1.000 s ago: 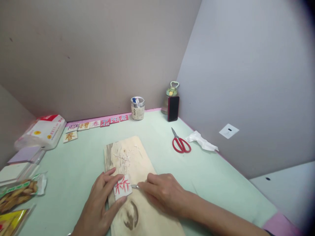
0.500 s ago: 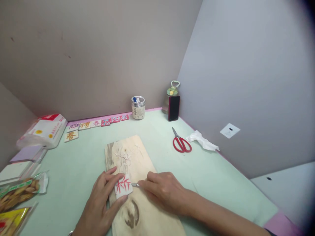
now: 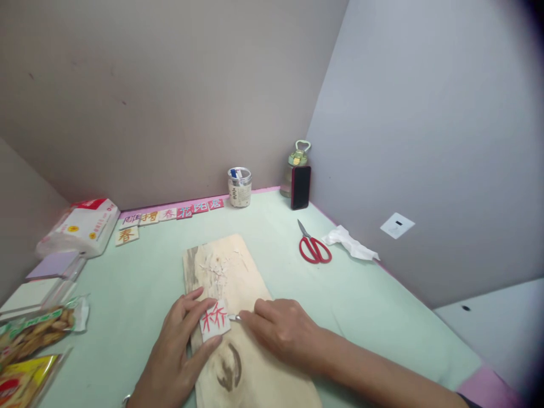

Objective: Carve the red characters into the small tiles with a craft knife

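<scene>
My left hand (image 3: 181, 337) grips a small white square tile (image 3: 215, 322) by its left side, thumb below and fingers above. A red carved character covers the tile's face. My right hand (image 3: 283, 328) is closed around a small carving knife (image 3: 234, 318), whose handle is hidden in the fist. The short metal blade lies at the tile's right edge; whether it cuts in, I cannot tell. Beneath both hands is a wooden board (image 3: 242, 277) with a dark knot near its lower end. Pale shavings (image 3: 219, 272) are scattered over the board's upper part.
Red-handled scissors (image 3: 314, 246) lie at right, beside a crumpled tissue (image 3: 351, 243). A jar (image 3: 239, 190), a green bottle (image 3: 300, 156) and a phone (image 3: 301, 187) stand at the back. Several carved tiles (image 3: 185, 211) line the wall. A tissue pack (image 3: 85, 229) and snack bags (image 3: 45, 328) sit left.
The view has shifted slightly, so things at left appear a little further right. Both hands keep nearly the same hold, with the blade still by the tile's right edge.
</scene>
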{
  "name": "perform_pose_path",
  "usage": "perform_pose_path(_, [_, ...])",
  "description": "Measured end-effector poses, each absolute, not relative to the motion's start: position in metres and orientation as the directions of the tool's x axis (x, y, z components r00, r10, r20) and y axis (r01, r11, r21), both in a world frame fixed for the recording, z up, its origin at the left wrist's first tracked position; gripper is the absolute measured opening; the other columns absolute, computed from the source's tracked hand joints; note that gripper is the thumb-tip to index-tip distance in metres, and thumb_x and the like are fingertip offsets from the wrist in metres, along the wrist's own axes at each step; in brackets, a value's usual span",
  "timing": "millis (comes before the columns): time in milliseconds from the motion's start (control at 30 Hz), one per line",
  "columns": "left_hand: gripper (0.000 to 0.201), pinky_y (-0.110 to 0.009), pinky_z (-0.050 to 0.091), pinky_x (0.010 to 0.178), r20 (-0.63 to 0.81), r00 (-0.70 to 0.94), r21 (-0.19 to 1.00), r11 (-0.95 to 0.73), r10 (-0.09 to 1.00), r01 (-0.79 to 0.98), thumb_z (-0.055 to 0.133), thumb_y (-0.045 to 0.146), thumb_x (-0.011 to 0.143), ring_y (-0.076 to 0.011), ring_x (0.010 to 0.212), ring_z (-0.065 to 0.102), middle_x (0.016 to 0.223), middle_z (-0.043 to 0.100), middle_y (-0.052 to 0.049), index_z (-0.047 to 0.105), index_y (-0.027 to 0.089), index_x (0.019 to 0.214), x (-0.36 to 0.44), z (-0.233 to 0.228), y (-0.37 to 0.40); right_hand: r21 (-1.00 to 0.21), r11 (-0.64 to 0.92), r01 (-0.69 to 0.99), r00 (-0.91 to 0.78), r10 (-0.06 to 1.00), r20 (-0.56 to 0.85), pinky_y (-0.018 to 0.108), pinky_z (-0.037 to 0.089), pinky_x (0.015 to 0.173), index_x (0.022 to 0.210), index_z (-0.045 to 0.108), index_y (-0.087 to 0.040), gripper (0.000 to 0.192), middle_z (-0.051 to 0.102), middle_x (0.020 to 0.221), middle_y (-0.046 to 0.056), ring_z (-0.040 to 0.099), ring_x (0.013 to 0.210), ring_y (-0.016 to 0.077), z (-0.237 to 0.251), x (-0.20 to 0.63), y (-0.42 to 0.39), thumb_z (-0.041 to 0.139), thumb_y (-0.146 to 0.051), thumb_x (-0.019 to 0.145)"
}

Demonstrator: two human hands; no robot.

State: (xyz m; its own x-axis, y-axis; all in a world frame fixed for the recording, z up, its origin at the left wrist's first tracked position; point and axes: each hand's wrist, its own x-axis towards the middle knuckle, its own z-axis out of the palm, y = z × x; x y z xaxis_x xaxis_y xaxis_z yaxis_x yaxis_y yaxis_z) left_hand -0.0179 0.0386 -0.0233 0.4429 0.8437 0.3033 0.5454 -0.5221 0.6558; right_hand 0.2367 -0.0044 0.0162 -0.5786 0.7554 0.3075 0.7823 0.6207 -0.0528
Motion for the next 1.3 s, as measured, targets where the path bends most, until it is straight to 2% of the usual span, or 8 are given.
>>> perform_pose_path(200, [0.037,-0.053,0.048,0.11,0.284,0.441,0.667,-0.506,0.851,0.547,0.057,0.036,0.095,-0.0309,0.14,0.045,0.133,0.053,-0.006,0.056,0.036,0.132,-0.016,-0.022,0.039,-0.032,0.616,0.787,-0.551,0.726,0.412,0.027,0.033,0.049,0.123,0.056,-0.011,0.025,0.058,0.076,0.001,0.052,0.057,0.0138,0.015,0.245,-0.002,0.038,-0.014,0.105])
perform_pose_path(367, [0.039,-0.054,0.044,0.113,0.266,0.452,0.681,-0.498,0.852,0.537,0.055,0.036,0.096,-0.031,0.143,0.04,0.134,0.052,-0.007,0.054,0.036,0.135,-0.016,-0.021,0.037,-0.247,0.593,0.766,-0.494,0.789,0.365,0.024,0.038,0.054,0.123,0.058,-0.018,0.027,0.061,0.083,0.001,0.057,0.062,0.0121,0.023,0.251,0.001,0.039,-0.018,0.106])
perform_pose_path(467, [0.038,-0.054,0.041,0.115,0.236,0.479,0.7,-0.49,0.845,0.519,0.052,0.036,0.098,-0.0304,0.146,0.036,0.137,0.049,-0.006,0.052,0.037,0.136,-0.016,-0.021,0.037,-0.296,0.579,0.76,-0.502,0.811,0.3,0.023,0.04,0.058,0.128,0.057,-0.023,0.029,0.061,0.09,0.001,0.059,0.069,0.0119,0.029,0.253,0.002,0.044,-0.014,0.103])
perform_pose_path(567, [0.037,-0.054,0.038,0.117,0.214,0.504,0.711,-0.487,0.837,0.507,0.051,0.036,0.099,-0.0296,0.147,0.032,0.139,0.048,-0.006,0.052,0.038,0.136,-0.016,-0.021,0.038,-0.251,0.57,0.782,-0.522,0.82,0.235,0.023,0.039,0.06,0.128,0.058,-0.026,0.032,0.062,0.093,0.001,0.059,0.073,0.0124,0.035,0.253,0.002,0.05,-0.013,0.1])
perform_pose_path(700, [0.038,-0.054,0.038,0.117,0.21,0.512,0.706,-0.492,0.833,0.51,0.051,0.036,0.099,-0.0297,0.148,0.031,0.141,0.046,-0.005,0.051,0.039,0.137,-0.017,-0.021,0.039,-0.167,0.569,0.805,-0.542,0.82,0.182,0.024,0.031,0.055,0.119,0.064,-0.026,0.022,0.061,0.087,-0.001,0.055,0.067,0.0122,0.035,0.25,0.002,0.054,-0.02,0.101])
perform_pose_path(1033, [0.038,-0.056,0.037,0.117,0.207,0.525,0.7,-0.5,0.826,0.51,0.05,0.037,0.099,-0.0301,0.148,0.03,0.14,0.046,-0.005,0.049,0.04,0.137,-0.019,-0.022,0.04,-0.101,0.587,0.803,-0.557,0.801,0.22,0.027,0.021,0.051,0.107,0.067,-0.023,0.017,0.057,0.077,-0.001,0.044,0.058,0.0119,0.032,0.248,0.004,0.052,-0.016,0.1])
perform_pose_path(1300, [0.038,-0.056,0.043,0.112,0.236,0.532,0.679,-0.53,0.813,0.508,0.053,0.035,0.098,-0.0327,0.145,0.036,0.139,0.047,-0.007,0.051,0.038,0.136,-0.018,-0.019,0.041,-0.084,0.597,0.798,-0.573,0.794,0.205,0.028,0.018,0.051,0.104,0.064,-0.022,0.016,0.056,0.078,-0.001,0.041,0.058,0.0126,0.031,0.246,0.004,0.05,-0.016,0.102])
